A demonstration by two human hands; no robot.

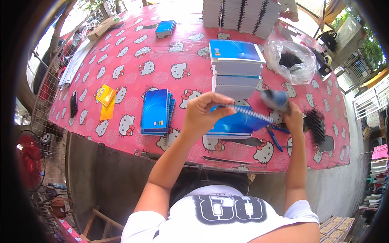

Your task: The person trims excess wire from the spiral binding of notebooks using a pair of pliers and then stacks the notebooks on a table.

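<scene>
My left hand point(202, 111) grips a blue-covered notebook point(239, 121) by its spiral-bound edge, lifted above the table. My right hand point(292, 119) holds the other end of the spiral wire point(253, 113), with a blurred blue-grey shape point(275, 99) just above it. Under my hands lies a low pile of blue notebooks point(231, 131). Blue-handled pliers point(274, 137) rest on the pink cat-print tablecloth point(133, 60) below my right hand.
A tall stack of blue notebooks point(236, 67) stands behind my hands; another pile point(156, 111) lies to the left. Black spiral coils point(316, 125) sit at right, a clear plastic bag point(291, 60) behind them. White stacks point(243, 14), a yellow pad point(106, 97) and a phone point(73, 103) are farther off.
</scene>
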